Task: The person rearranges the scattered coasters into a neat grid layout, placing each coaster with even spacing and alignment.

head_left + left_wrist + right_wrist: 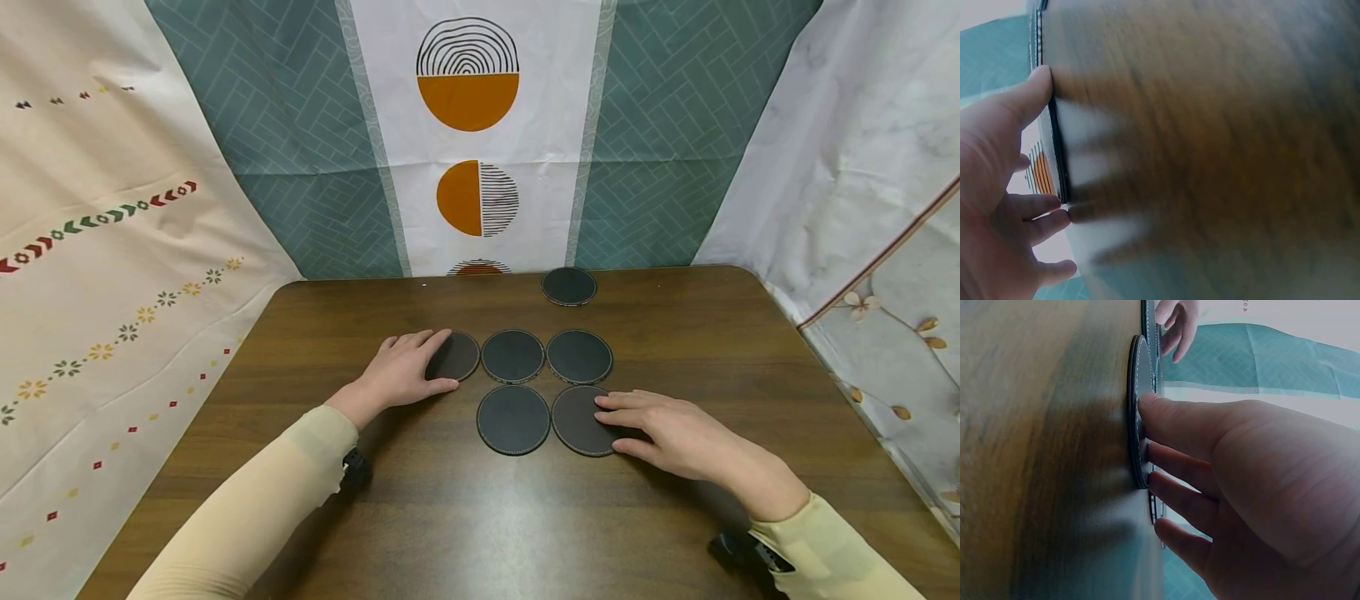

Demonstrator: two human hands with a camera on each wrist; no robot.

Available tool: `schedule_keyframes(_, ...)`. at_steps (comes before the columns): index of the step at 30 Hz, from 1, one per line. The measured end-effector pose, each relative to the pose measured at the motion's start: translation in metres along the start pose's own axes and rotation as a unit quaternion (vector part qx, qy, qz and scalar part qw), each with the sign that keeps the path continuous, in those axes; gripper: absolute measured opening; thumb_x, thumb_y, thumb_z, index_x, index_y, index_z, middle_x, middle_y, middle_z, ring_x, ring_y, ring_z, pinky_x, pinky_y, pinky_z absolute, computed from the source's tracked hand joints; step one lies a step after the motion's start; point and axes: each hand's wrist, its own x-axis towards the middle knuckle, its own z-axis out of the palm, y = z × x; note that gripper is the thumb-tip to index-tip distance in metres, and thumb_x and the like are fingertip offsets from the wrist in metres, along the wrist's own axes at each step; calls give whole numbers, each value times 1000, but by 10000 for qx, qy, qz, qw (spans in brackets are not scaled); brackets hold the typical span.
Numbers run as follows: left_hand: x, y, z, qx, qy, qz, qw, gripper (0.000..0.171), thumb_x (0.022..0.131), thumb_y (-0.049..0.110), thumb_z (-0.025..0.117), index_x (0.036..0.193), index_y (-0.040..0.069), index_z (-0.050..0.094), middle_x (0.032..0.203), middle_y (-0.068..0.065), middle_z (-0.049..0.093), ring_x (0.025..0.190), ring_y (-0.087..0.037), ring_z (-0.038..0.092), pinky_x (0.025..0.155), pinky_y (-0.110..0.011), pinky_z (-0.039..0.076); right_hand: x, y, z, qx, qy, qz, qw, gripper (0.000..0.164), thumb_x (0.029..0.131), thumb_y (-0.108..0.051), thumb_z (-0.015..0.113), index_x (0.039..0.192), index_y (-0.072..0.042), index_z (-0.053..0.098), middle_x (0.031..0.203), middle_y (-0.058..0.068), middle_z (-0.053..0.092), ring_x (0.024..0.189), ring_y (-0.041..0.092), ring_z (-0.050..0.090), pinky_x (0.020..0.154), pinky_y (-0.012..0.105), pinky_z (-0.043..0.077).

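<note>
Several round, dark coasters with stitched rims lie flat on the table. My left hand (pixel 405 371) rests at the left coaster (pixel 456 358) of the middle row, its thumb and fingers spread at the rim. In the left wrist view, the thumb (pixel 1038 94) and fingertips touch that coaster's edge. My right hand (pixel 667 433) lies at the right coaster (pixel 581 421) of the near row, fingers extended over its top and thumb by its near edge. In the right wrist view, that coaster (pixel 1141 412) sits flat on the wood under the fingertips.
Beside the held places lie a middle coaster (pixel 513 356), a right coaster (pixel 579 356) and a near-left coaster (pixel 513 419). Another coaster (pixel 568 286) sits by the far edge of the wooden table (pixel 465 517). Patterned cloth (pixel 480 142) hangs behind the table and along both sides.
</note>
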Motion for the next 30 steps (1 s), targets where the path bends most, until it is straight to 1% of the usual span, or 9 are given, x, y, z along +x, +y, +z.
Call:
schedule_keyframes(5, 2, 0, -1, -17, 30, 43, 10000, 101, 96, 68, 77, 174, 18, 37, 172, -21, 41, 157, -43, 41, 126, -69, 27, -1, 1, -1, -8, -4, 6, 10000, 45, 106, -31, 78, 148, -16, 73, 161, 4, 60, 148, 34, 57, 113, 58, 51)
schedule_keyframes(11, 7, 4, -6, -54, 284, 112, 9995, 98, 98, 65, 76, 174, 16, 38, 173, -22, 40, 159, -43, 38, 127, -69, 26, -2, 2, -2, -8, -13, 6, 10000, 45, 106, -31, 78, 149, -17, 73, 161, 3, 60, 148, 34, 57, 113, 58, 51)
schedule_keyframes(19, 23, 17, -9, -90, 478, 218, 9986, 96, 100, 64, 74, 174, 15, 38, 173, -21, 39, 161, -42, 35, 128, -68, 25, -3, 4, -1, 7, -20, 20, 10000, 45, 106, -31, 78, 149, -17, 73, 161, 3, 60, 148, 33, 57, 113, 58, 51)
schedule_keyframes(24, 33, 24, -8, -36, 521, 290, 9982, 96, 100, 65, 73, 174, 15, 37, 173, -21, 40, 161, -42, 35, 127, -68, 26, -3, 3, -1, 72, -40, 16, 10000, 46, 107, -31, 77, 150, -16, 72, 162, 3, 59, 149, 34, 56, 114, 59, 50)
schedule_keyframes(30, 41, 28, -9, -26, 487, 236, 9985, 96, 101, 66, 72, 174, 16, 36, 174, -19, 38, 162, -40, 34, 128, -69, 24, -1, 3, -1, 85, -53, -57, 9999, 46, 108, -31, 76, 150, -15, 71, 162, 5, 59, 149, 35, 56, 114, 59, 50)
